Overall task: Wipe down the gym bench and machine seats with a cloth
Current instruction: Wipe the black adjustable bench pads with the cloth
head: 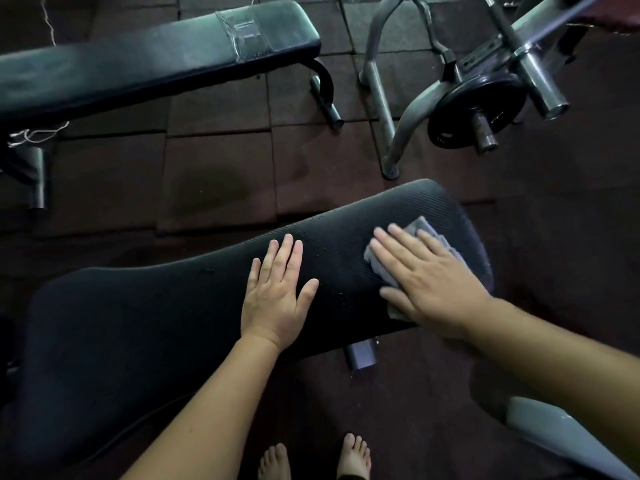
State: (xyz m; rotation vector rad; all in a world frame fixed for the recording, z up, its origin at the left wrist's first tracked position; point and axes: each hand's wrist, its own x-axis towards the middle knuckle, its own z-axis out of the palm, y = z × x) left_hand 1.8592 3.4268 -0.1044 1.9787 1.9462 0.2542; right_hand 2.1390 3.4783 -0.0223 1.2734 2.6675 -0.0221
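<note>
Your right hand point(426, 282) lay flat on the grey cloth point(426, 224), fingers straight and slightly spread, pressing it onto the ribbed bench pad point(156, 334) near the pad's far, rounded end. The cloth was folded, and its edges showed beyond your fingertips and beside your thumb. Your left hand point(277, 289) rested palm down on the same pad, just nearer the pad's middle than the cloth. Its fingers were straight and close together, the thumb was angled out, and it held nothing. The two hands were near each other but apart.

Small water droplets point(325, 252) dotted the pad between your hands. A short metal bracket point(360, 356) stuck out from under the pad's near edge, below your right wrist. Your bare feet point(353, 455) stood on the dark floor tiles point(214, 161) on the near side of the pad.

Beyond the pad's far side stood a second bench point(104, 74) with smooth black upholstery and a patch of clear tape point(242, 32) wrapped around it. Off the pad's far end, well apart from it, a grey tubular frame point(408, 123) carried a black weight plate point(474, 105) on a steel sleeve. A pale grey shape point(540, 431) sat to the near right of the pad, under your right forearm — possibly part of another machine, though the dim light made it hard to tell.
</note>
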